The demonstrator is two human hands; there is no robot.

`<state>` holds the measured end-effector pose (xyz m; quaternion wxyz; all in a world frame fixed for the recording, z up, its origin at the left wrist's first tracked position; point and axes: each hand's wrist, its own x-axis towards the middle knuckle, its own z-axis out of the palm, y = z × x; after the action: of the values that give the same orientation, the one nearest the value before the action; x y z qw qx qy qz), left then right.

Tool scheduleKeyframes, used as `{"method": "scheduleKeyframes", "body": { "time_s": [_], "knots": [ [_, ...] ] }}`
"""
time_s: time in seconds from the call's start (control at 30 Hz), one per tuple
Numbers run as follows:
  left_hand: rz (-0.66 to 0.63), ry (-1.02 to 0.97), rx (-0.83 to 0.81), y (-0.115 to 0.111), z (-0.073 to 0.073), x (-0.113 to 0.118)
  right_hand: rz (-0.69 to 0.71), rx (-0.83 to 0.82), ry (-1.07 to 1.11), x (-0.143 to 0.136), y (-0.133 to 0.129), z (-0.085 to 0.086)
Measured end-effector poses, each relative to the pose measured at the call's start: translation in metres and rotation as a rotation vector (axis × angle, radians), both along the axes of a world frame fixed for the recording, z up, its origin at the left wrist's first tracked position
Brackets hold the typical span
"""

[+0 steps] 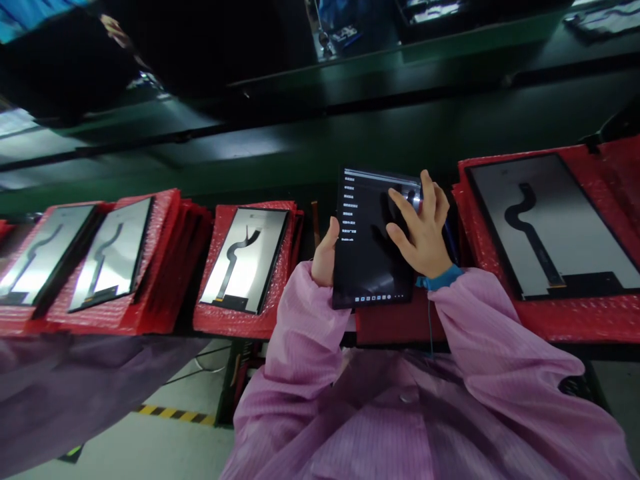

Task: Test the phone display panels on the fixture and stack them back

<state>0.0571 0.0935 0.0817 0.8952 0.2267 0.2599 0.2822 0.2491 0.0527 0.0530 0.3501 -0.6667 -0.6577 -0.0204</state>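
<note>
A dark tablet (375,247) with a lit list of white text on its left side and a row of small icons along the bottom is held upright in front of me. My left hand (326,253) grips its left edge, thumb at the side and the other fingers hidden behind. Over the upper right of the screen is my right hand (423,230), fingers spread, with the index finger over the glass; whether it touches cannot be told. A blue band (440,279) circles my right wrist.
Display panels with dark flex cables lie on red bubble-wrap stacks: one panel (550,227) at right, another (245,260) left of the tablet, two more farther left. A green ledge (280,147) runs behind. A purple sleeve (90,393) shows at lower left.
</note>
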Motion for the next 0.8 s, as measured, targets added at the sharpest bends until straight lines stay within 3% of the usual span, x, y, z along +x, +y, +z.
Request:
{"method": "scheduleKeyframes", "body": {
  "time_s": [0.17, 0.47, 0.8],
  "knots": [
    [-0.008, -0.021, -0.02, 0.004, -0.003, -0.001, -0.029, 0.024, 0.06, 0.003, 0.004, -0.004],
    [0.051, 0.002, 0.009, 0.008, -0.007, -0.005, -0.06, 0.094, 0.29, 0.02, 0.018, -0.028],
    [0.13, 0.073, -0.03, 0.009, 0.002, -0.004, -0.083, 0.138, 0.402, 0.012, 0.003, -0.008]
  ]
}}
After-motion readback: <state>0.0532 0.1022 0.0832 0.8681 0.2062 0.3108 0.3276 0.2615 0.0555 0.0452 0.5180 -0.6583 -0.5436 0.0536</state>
